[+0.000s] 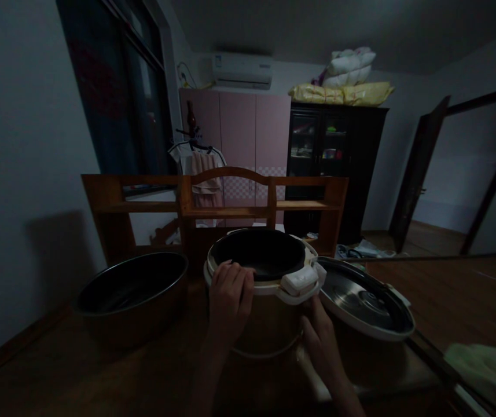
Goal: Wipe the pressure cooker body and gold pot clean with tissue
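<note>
A rice cooker [269, 315] stands on the dark wooden table [100, 376] in front of me, its dark inner pot [258, 253] showing. Its lid [363, 298] hangs wide to the right, shiny inside face up. My left hand [230, 298] curls over the cooker's near left rim, fingers bent on the edge. My right hand [319, 339] presses against the cooker's lower right side, below the white latch [300, 282]; its fingers are partly hidden.
A wide metal basin [132, 295] sits to the left of the cooker. A wooden shelf rack [213, 205] stands behind both. A green cloth [486, 365] lies at the far right. The room is dim, with cabinets [334, 156] and a doorway [416, 174] beyond.
</note>
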### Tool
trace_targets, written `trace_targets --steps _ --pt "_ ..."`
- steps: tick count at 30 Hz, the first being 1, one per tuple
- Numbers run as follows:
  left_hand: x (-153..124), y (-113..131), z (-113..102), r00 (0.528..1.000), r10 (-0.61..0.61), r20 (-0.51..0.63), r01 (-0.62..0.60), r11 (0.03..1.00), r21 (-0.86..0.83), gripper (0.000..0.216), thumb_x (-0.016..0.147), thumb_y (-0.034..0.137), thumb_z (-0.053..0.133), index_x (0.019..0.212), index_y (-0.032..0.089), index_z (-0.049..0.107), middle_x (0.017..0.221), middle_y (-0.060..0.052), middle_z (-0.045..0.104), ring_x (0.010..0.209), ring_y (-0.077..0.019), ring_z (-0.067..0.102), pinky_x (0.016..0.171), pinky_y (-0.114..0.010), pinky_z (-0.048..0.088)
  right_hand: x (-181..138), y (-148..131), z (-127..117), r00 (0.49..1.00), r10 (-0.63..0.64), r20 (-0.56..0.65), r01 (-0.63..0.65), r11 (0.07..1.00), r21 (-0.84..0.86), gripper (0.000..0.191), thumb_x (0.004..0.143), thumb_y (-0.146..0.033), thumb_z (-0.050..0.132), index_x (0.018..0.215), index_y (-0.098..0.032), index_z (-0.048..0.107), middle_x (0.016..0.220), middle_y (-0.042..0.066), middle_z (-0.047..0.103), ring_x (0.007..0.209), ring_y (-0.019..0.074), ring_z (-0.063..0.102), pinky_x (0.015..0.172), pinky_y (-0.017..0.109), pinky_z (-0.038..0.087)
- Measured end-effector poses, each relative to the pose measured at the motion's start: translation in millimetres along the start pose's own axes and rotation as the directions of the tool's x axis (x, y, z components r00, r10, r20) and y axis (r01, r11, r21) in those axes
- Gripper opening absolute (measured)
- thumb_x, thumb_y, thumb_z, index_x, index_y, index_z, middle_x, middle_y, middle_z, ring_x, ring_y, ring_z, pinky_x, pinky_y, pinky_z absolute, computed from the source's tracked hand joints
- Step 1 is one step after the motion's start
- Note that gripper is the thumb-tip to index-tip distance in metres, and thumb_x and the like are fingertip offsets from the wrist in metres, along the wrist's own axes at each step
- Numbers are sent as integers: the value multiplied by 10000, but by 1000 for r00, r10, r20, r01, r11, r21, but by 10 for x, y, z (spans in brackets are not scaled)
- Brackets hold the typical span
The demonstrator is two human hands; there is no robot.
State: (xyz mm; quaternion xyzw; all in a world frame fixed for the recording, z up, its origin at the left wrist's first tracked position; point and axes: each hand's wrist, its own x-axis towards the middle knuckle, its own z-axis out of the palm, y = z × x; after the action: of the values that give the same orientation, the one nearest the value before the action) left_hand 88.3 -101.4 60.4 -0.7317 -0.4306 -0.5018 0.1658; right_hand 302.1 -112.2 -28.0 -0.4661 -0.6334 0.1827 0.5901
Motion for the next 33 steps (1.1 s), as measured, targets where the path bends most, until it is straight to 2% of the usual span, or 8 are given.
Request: trace_targets --steps 4,7,13,18,22,28,31,33 --pt "20 23 -40 998 -42 40 43 998 -48 232 985 218 396 996 218 628 981 -22 642 1009 -182 538 1103 -442 346 -234 132 86 996 86 8 -86 996 -21 722 897 -198 441 1588 -194 232 1642 71 276 1522 250 238 1237 485 229" --pt "51 56 -155 983 -123 138 146 975 -167 337 1009 274 333 1094 246 658 1021 -26 644 1025 -180 541 1050 -416 377 -493 118 215 997 69 32 -67 996 -61 732 929 -197 422 1605 -225 143 1651 64 252 1519 255 239 1216 497 277" --pt "140 55 -448 933 -145 329 257 909 -328 473 1028 349 225 1315 319 600 1137 -24 645 1117 -169 541 1086 -400 358 -824 -204 505 960 -246 138 279 897 -344 864 853 -97 412 1606 -133 -9 1679 144 13 1531 367 89 1151 635 327" --pt "153 26 -477 934 -96 344 211 925 -315 515 1029 342 174 1346 308 578 1158 -27 644 1145 -170 537 1088 -398 357 -717 -370 622 873 -396 284 487 732 -476 874 813 -149 543 1586 -64 146 1670 195 23 1526 419 87 1129 620 386" --pt "139 -2 -412 944 -68 322 171 937 -305 493 1033 337 196 1320 316 596 1135 -8 653 1105 -154 536 1070 -375 353 -558 -499 671 782 -477 401 621 649 -440 761 832 -159 534 1544 -60 286 1667 182 115 1538 362 116 1163 595 361" --pt "107 20 -346 965 -70 254 146 946 -291 454 1034 310 232 1267 298 622 1078 -7 648 1059 -147 534 1048 -365 352 -535 -510 912 658 -605 448 752 563 -343 577 866 -164 545 1439 -117 491 1522 130 485 1454 271 388 1166 474 422" --pt "104 63 -327 969 -100 227 166 942 -292 448 1031 293 240 1198 265 655 1052 -17 655 1016 -153 539 1034 -381 356 -615 -415 963 644 -650 403 765 540 -352 501 886 -176 546 1384 -113 551 1451 128 566 1415 264 450 1142 448 460" --pt "105 81 -317 969 -104 225 170 939 -300 443 1030 296 245 1174 256 663 1052 -24 658 1013 -160 540 1038 -392 356 -672 -357 927 635 -630 448 773 522 -362 506 899 -160 521 1402 -102 531 1476 129 540 1425 252 439 1139 432 467"
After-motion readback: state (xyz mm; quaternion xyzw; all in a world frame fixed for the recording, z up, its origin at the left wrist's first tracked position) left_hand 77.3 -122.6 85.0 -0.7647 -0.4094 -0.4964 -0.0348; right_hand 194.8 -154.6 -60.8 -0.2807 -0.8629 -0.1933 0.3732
